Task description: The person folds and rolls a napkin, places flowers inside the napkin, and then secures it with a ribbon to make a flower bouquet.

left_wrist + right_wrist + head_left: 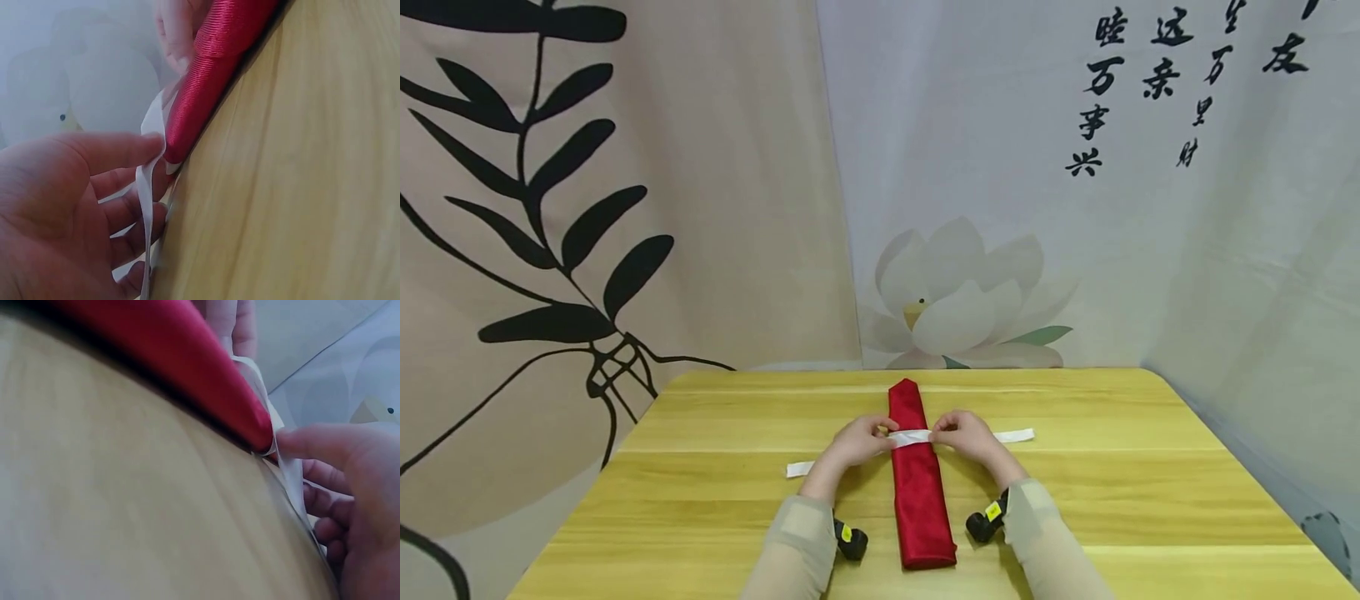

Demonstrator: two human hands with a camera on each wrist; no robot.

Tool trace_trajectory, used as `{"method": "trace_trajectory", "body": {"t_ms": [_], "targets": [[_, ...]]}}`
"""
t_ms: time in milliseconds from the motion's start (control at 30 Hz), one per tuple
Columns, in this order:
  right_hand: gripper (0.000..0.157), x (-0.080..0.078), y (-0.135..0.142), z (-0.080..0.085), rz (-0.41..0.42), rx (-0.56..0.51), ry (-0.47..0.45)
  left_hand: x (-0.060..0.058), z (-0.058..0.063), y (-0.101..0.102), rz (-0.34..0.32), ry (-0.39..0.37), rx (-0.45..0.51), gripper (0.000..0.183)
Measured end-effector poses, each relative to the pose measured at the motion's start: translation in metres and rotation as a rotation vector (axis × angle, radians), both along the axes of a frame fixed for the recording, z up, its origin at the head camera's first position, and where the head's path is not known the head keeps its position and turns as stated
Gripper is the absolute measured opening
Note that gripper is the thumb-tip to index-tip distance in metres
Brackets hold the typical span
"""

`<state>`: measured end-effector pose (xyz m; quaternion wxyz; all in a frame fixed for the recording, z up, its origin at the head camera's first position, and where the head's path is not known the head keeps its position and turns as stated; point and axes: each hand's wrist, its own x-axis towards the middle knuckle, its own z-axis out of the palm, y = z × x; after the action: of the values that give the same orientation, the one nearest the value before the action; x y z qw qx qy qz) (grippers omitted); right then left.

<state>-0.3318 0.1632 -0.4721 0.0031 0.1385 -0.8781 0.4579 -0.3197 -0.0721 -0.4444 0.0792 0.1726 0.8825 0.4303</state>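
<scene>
A long, flat roll of shiny red cloth lies lengthwise on the table, its far end pointed. Across its upper part runs a white ribbon, whose loose ends stick out to both sides. At the cloth's left edge my left hand pinches the ribbon between thumb and fingers. My right hand pinches it at the right edge. In the left wrist view the ribbon passes under the thumb and hangs down over the palm side. The right wrist view shows the ribbon wrapping the cloth's side, held beneath the thumb.
The wooden table has rounded far corners. Behind it hangs a pale curtain printed with dark leaves, a lotus and writing. A small black wrist camera sits under the left forearm, another black camera by the right.
</scene>
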Motion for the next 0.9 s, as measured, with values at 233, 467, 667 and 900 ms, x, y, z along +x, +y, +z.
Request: {"method": "trace_trajectory", "body": {"t_ms": [233,467,667,900], "targets": [[0.012,-0.005,0.008,-0.002,0.007,-0.116,-0.031,-0.005,0.003,0.006,-0.006,0.008,-0.036,0.026],[0.012,-0.002,0.005,0.007,-0.021,-0.200,-0.045,-0.010,0.001,0.008,-0.060,-0.027,-0.026,0.035],[0.013,-0.006,0.000,0.002,-0.012,-0.235,-0.034,-0.006,0.001,0.001,-0.050,0.001,-0.049,0.021],[0.011,-0.003,0.000,0.014,-0.067,-0.246,-0.010,-0.006,0.007,0.003,-0.071,0.045,-0.061,0.027]]}}
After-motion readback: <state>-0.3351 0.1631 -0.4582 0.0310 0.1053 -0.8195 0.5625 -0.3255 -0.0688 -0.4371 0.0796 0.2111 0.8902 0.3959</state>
